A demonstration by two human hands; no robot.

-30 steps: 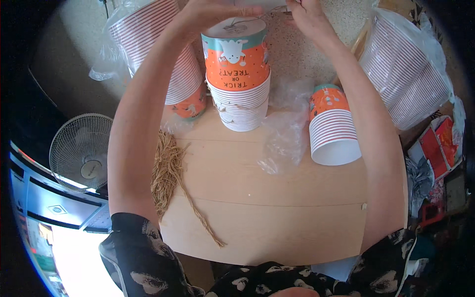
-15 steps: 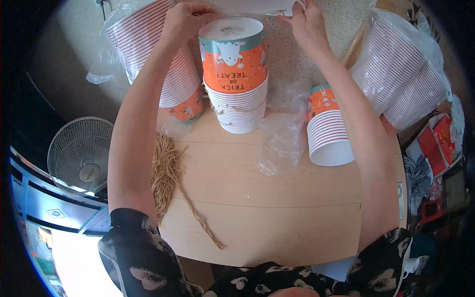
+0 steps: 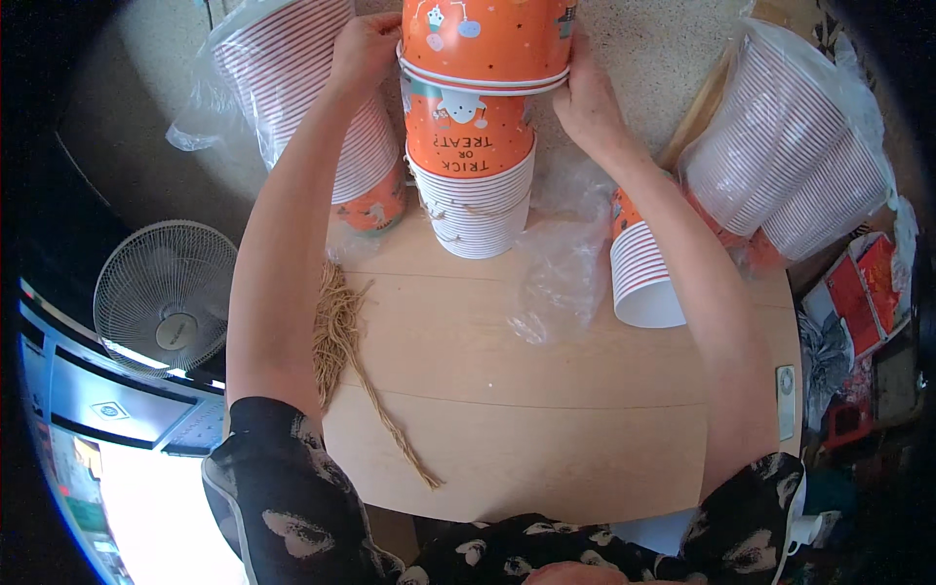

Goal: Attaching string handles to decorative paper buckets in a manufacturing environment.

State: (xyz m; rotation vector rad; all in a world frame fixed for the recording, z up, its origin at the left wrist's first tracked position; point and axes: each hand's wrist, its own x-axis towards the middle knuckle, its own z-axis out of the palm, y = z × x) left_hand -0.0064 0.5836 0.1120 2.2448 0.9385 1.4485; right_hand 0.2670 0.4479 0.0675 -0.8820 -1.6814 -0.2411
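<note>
An upside-down orange paper bucket (image 3: 486, 44) is at the top edge, its white rim around the top of a bucket stack (image 3: 470, 195). Two rim lines show there, so it may be more than one bucket. On its left side my left hand (image 3: 367, 54) is closed at the rim. My right hand (image 3: 591, 105) grips the right side, its fingers partly hidden behind the bucket. The stack below is also upside down, with several white rims and thin twine ends hanging from them. A bundle of tan twine (image 3: 336, 336) lies on the table by my left forearm.
Tall bagged bucket stacks stand at the left (image 3: 292, 107) and right (image 3: 770, 136). A shorter bucket stack (image 3: 645, 278) lies tilted beside my right forearm, next to a crumpled clear plastic bag (image 3: 561, 278). A fan (image 3: 166, 297) is beyond the table's (image 3: 526, 429) left edge.
My hands have come inward and slightly down, bringing an orange bucket into view over the stack. Its top, bare before, is now covered. My right hand held something white at the top edge before.
</note>
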